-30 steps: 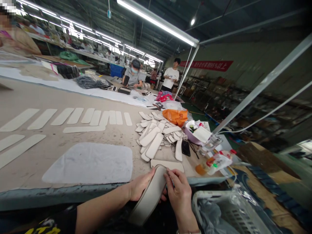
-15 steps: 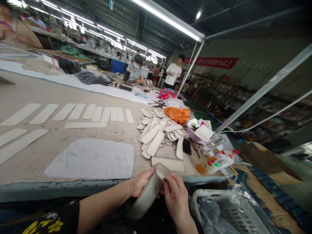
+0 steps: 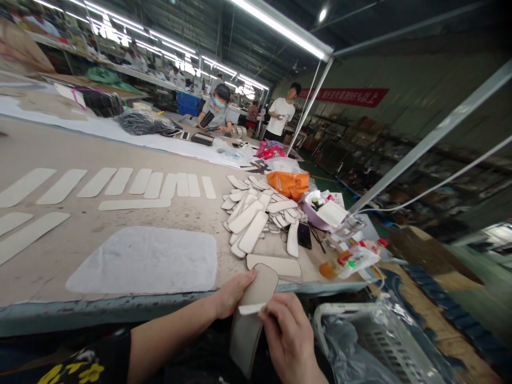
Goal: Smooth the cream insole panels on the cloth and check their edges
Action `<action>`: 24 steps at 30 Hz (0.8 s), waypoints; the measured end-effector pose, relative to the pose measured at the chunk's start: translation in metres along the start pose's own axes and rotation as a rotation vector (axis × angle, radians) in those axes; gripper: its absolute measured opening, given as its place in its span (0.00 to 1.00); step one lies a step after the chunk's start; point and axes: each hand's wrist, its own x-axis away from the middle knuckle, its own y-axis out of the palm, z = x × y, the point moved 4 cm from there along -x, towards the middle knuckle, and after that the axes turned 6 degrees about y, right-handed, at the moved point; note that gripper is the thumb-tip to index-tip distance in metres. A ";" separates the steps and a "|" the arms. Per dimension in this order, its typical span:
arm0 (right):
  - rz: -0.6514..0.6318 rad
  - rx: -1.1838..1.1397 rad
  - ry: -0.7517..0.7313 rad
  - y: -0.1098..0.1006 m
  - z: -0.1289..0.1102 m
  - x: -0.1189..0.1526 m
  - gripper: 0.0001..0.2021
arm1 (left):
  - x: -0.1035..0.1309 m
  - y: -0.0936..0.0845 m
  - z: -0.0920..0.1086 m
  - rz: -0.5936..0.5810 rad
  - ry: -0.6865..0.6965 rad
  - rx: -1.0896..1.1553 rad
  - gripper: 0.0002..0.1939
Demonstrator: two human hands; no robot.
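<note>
My left hand [image 3: 232, 296] is closed on the edge of a long beige strip with rounded corners [image 3: 261, 281], thumb on top, just off the table's front edge. A white backing layer [image 3: 248, 309] folds back across the strip partway down. My right hand [image 3: 290, 333] pinches the end of that layer between thumb and fingers. The strip's lower part hangs towards my lap. Right behind it on the table lies a short stack of beige strips [image 3: 280, 268]. Beyond that is a loose heap of padded, dark-edged pieces [image 3: 254, 229].
Flat pale pieces [image 3: 102, 182] lie in a row on the table [image 3: 160, 154], with a white sheet [image 3: 144, 261] nearer me. To the right are an orange bag [image 3: 288, 184], phone [image 3: 304, 236], purple basin [image 3: 318, 218] and bottles. A white crate [image 3: 352, 309] stands below.
My right hand has drawn the white backing layer down and towards me, baring more of the strip's upper end. My left hand keeps its hold. The view has shifted slightly.
</note>
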 end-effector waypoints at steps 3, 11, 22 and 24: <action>0.153 0.040 0.173 -0.008 0.028 -0.009 0.02 | 0.008 0.011 0.023 -0.132 0.281 -0.337 0.26; 0.211 -0.003 0.334 0.008 0.053 -0.007 0.04 | 0.011 0.018 0.024 -0.246 0.309 -0.430 0.26; 0.260 0.047 0.435 0.009 0.070 -0.003 0.06 | 0.018 0.023 -0.003 -0.343 0.124 -0.135 0.29; 0.247 0.045 0.462 0.010 0.074 -0.003 0.08 | 0.019 0.019 -0.006 -0.326 0.143 -0.235 0.28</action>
